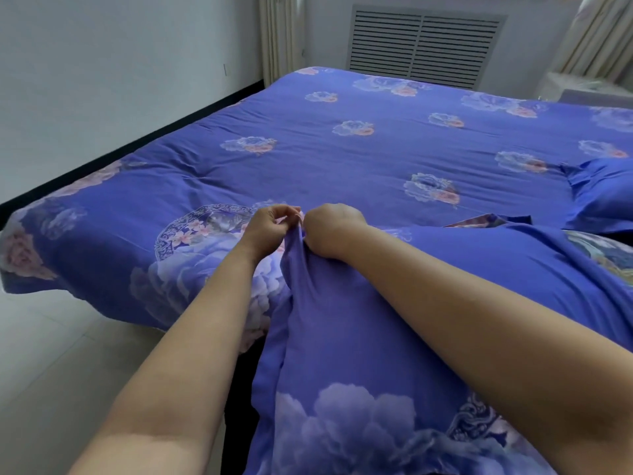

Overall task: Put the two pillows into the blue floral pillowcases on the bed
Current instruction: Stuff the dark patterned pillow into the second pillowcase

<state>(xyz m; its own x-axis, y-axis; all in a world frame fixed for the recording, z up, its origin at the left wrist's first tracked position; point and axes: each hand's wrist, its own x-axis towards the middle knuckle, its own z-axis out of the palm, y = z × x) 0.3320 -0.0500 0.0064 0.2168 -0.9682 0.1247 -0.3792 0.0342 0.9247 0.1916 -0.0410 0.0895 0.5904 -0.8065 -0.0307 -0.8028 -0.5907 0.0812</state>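
Pillowcase (359, 320) held up at near bed (342, 149) edge, corner pinched by left hand (270, 228) and right hand (329, 231), fingers clamped on cloth. Corner best tugged taut, filling seated fully.

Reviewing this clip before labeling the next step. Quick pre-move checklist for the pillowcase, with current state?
1. Left hand pinches the near pillowcase at its top edge: ok.
2. Right hand grips the same edge beside it: ok.
3. Near pillowcase filled, pillow fully inside: cannot tell, the fabric hides it.
4. Opening closed or fastened: cannot tell, it is hidden between the fingers.
5. Second pillowcase lying on the bed at right: ok; filled or not, cannot tell.
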